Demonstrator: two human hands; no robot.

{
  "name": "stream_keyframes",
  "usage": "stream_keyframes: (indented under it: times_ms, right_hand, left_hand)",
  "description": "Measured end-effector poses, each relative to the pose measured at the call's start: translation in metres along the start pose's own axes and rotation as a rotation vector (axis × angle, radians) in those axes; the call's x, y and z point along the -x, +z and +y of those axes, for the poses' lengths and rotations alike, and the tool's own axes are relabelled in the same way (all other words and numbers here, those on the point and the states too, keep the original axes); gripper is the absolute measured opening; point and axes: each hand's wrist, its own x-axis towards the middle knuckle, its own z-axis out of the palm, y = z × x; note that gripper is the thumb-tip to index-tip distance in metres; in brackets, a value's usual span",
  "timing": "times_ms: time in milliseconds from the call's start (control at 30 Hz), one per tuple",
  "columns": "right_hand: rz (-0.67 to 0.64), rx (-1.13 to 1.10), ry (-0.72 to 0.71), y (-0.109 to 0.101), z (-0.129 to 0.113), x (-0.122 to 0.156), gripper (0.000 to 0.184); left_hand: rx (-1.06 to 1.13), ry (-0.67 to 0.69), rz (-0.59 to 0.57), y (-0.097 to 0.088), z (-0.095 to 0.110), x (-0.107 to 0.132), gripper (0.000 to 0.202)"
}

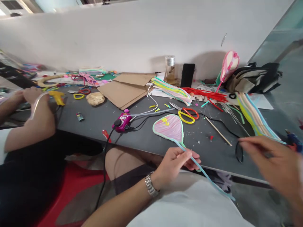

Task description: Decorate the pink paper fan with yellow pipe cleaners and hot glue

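Observation:
My left hand is closed around the handle of a heart-like pink fan with a pale green fuzzy rim and a small yellow shape on its face. A light blue pipe cleaner is pinched under the thumb, running along the handle and trailing towards my lap. On the right, my right hand is slightly blurred. Its thumb and forefinger pinch a black cable, which loops just under the fingertips. Scissors with orange and yellow handles lie open behind the fan.
A purple power strip, cardboard, bundles of pipe cleaners, a wooden stick, a jar, a phone and a bag are on the table. At left, another person's arms are near a yellow glue gun.

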Motion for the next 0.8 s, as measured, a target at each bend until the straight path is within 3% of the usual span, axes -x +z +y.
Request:
stream_keyframes:
  times_ms: [67, 100, 133, 200, 300, 367, 433, 533, 600, 700, 800]
  right_hand:
    - [-0.240, -0.138, -0.272, 0.030, -0.061, 0.001, 0.018]
    - [-0.308, -0.186, -0.335, 0.045, -0.083, 0.000, 0.017]
    - [-0.372, -0.197, -0.363, 0.057, -0.099, -0.001, 0.015]
    - [-0.380, -0.220, -0.374, 0.074, -0.113, -0.007, 0.012]
    - [-0.385, -0.331, -0.263, 0.081, -0.109, -0.024, 0.015]
    - [-0.403, -0.446, -0.141, 0.080, -0.102, -0.040, 0.019]
    - [-0.395, -0.537, -0.047, 0.078, -0.096, -0.054, 0.025]
    - [-0.371, -0.594, 0.002, 0.078, -0.094, -0.066, 0.030]
    - [-0.370, -0.598, -0.007, 0.080, -0.094, -0.068, 0.031]
    - [-0.373, -0.590, -0.019, 0.082, -0.091, -0.066, 0.031]
    - [-0.355, -0.577, -0.006, 0.082, -0.085, -0.064, 0.030]
  left_hand:
    - [-0.116, 0.033, -0.077, 0.010, 0.000, -0.004, 0.056]
    - [-0.166, 0.060, -0.103, 0.014, -0.001, -0.006, 0.057]
    - [-0.202, 0.088, -0.114, 0.016, -0.001, -0.007, 0.058]
    - [-0.242, 0.125, -0.109, 0.017, 0.001, -0.008, 0.059]
    - [-0.386, 0.170, -0.117, -0.001, 0.016, -0.010, 0.052]
    - [-0.661, 0.274, -0.091, -0.024, 0.037, -0.017, 0.044]
    - [-0.930, 0.402, 0.106, -0.054, 0.061, -0.033, 0.032]
    - [-1.368, 0.377, 0.457, -0.098, 0.091, -0.070, 0.016]
    - [-1.459, 0.346, 0.508, -0.117, 0.101, -0.096, 0.020]
    - [-1.539, 0.290, 0.500, -0.128, 0.101, -0.126, 0.022]
    - [-1.594, 0.234, 0.477, -0.126, 0.095, -0.143, 0.020]
